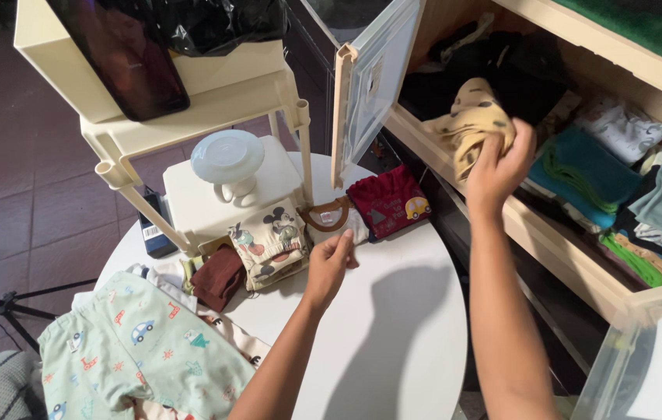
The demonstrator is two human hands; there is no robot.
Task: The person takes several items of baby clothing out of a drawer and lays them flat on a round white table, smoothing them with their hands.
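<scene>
Closest to the camera, at about 7 o'clock, there's a pale green garment with little cars [144, 354] spread over the edge of the round white table [393, 342]. Just past it sits a small brown folded piece [218, 280], and next to that a cream folded garment with cartoon print [272, 241]. The left hand [329, 264] hovers near the middle of the table, right beside that cream bundle — fingers loosely curled and together, not holding anything as far as I can see. At 12 o'clock from it lies a dark red folded shirt with a yellow car [389, 202].

Further out at 2 o'clock, the right hand [498, 167] is up at the open wooden drawer [548, 241], fingers clamped on a yellow spotted garment [471, 120] that's bunched at the drawer's front edge. Inside, folded teal clothes [587, 167] sit just right of it. At 11 o'clock stands a cream plastic rack [214, 93].
</scene>
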